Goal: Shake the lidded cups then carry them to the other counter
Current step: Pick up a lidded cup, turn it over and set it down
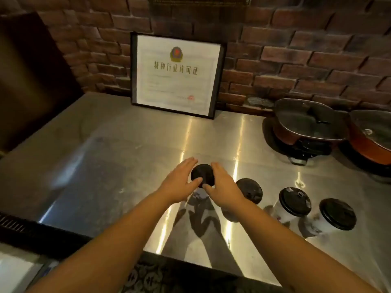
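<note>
Dim, warm light — bright vertical glare streaks on the steel counter (275, 132), arm shadows at its near edge. Soft overall blur; the brick wall (296, 49) behind the counter curves with wide-angle distortion.

The left hand (179, 182) and right hand (225, 187) cover the sides of the leftmost cup (202, 175), so whether either palm presses its wall cannot be told. The right forearm hides most of the second cup (250, 190). The orange pan (372, 136) is cut by the right edge, and the framed certificate (176, 75) has small print too blurred to read.
</note>
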